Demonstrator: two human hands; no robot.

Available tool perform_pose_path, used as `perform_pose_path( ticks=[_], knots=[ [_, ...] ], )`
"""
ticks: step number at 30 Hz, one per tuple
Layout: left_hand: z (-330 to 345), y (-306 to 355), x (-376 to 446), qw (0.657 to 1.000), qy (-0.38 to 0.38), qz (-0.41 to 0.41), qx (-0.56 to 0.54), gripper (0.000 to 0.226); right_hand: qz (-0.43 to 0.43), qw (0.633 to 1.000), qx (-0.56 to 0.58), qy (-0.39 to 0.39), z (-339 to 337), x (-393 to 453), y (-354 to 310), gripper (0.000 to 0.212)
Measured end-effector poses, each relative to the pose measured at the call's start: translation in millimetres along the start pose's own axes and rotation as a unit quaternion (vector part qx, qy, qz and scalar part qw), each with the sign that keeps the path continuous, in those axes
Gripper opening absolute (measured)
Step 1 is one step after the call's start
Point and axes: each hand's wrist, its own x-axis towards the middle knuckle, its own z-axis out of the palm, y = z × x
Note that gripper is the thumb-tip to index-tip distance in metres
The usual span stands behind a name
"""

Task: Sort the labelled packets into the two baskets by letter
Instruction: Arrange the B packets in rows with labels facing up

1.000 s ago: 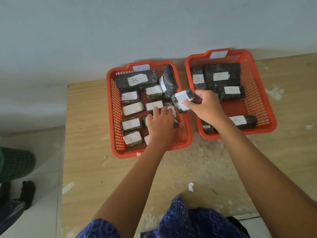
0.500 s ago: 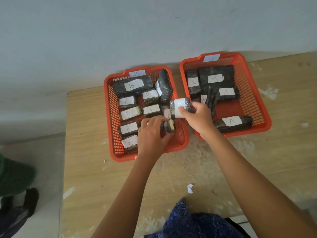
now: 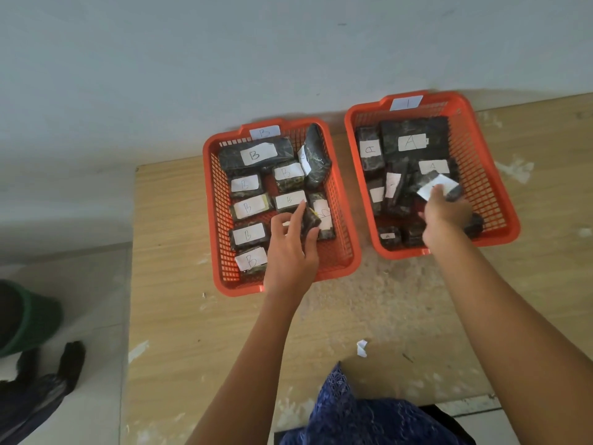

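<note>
Two orange baskets stand side by side on a wooden table. The left basket [image 3: 348, 252] is tagged B and holds several dark packets with white B labels. The right basket [image 3: 500, 200] holds several dark packets labelled A. My left hand [image 3: 290, 252] is inside the left basket, fingers pinching a small dark packet [image 3: 310, 220] near its right side. My right hand [image 3: 444, 216] is over the right basket and grips a dark packet with a white label [image 3: 441, 186]; the letter on it is hidden by motion blur and my fingers.
The table [image 3: 179, 284] ends at a pale wall behind the baskets. A small paper scrap [image 3: 361, 348] lies near the front edge. On the floor to the left sit a green bin [image 3: 29, 319] and a dark bag [image 3: 38, 390]. Blue patterned clothing [image 3: 359, 412] shows below.
My right hand has carried its labelled packet from above the gap between the baskets to over the right basket. My left hand has lifted a small packet in the left basket.
</note>
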Motion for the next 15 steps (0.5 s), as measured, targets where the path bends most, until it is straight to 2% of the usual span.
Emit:
perform_pose_path(
  ticks=[2,4,5,7,9,11,13,15],
  knots=[
    [1,-1,1,1.0,-0.012,-0.016,-0.004,0.055,0.022,0.999,-0.04,0.01,-2,10,0,0.046],
    [3,-2,1,1.0,-0.006,-0.025,-0.013,0.056,0.013,0.99,-0.131,0.045,-4,12,-1,0.055],
    [4,-2,0,0.999,0.006,-0.027,-0.019,0.054,-0.031,0.977,-0.202,0.069,-6,9,-1,0.059],
    [4,-3,-1,0.999,0.038,-0.024,-0.031,0.042,-0.199,0.933,-0.29,0.075,-9,-10,-1,0.053],
    [3,-3,-1,0.997,0.055,-0.035,-0.051,0.029,-0.371,0.893,-0.254,-0.008,-5,-36,-1,0.032],
    [1,-2,0,0.993,0.054,-0.072,-0.081,0.027,-0.457,0.853,-0.199,-0.155,4,-67,1,0.021],
    [-1,-3,2,0.988,0.062,-0.102,-0.102,0.033,-0.473,0.803,-0.207,-0.298,18,-93,6,0.021],
    [-4,-4,3,0.982,0.072,-0.12,-0.125,0.039,-0.429,0.779,-0.23,-0.396,31,-113,14,0.026]
  ],
)
